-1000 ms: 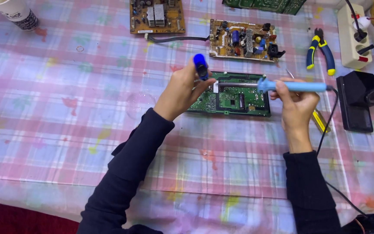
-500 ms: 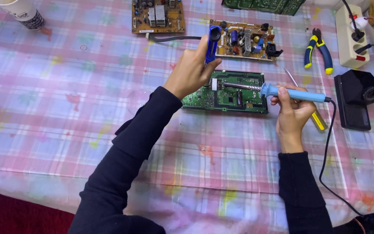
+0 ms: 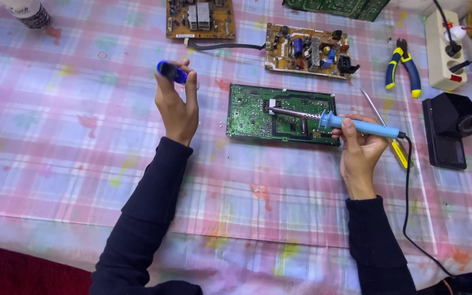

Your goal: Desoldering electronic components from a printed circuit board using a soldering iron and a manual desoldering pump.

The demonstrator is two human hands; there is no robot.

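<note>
Two bare hands in dark sleeves are working over a table draped in a pink plaid cloth (image 3: 55,136). The left hand (image 3: 177,106) is hovering above the cloth well to the left of the green circuit board (image 3: 249,112), its fingers clamping a small blue tool (image 3: 171,71) at the fingertips; only the tool's rounded blue end is showing, so its long axis cannot be told. At the far left top corner a white cup with a dark base (image 3: 27,12) is standing on the cloth, its inside out of view. Moving right, a brown circuit board (image 3: 199,18) is lying at the top edge, a grey cable running from it to a second board crowded with components (image 3: 308,50). Below that, the green circuit board is lying flat near the table's middle. The right hand (image 3: 359,150) is gripping the light blue handle of a soldering iron (image 3: 356,124), fingers wrapped tight around it; the iron is lying nearly level, long axis running left to right, its dark metal tip pointing left and resting over the board's middle, its black cord trailing off right and down. Just beside the hand a yellow-handled screwdriver (image 3: 397,153) is lying on the cloth. Further right, blue and yellow pliers (image 3: 402,68) are resting near a white power strip (image 3: 444,52) with plugs seated in it, and a black stand (image 3: 450,127) is sitting at the right edge.
</note>
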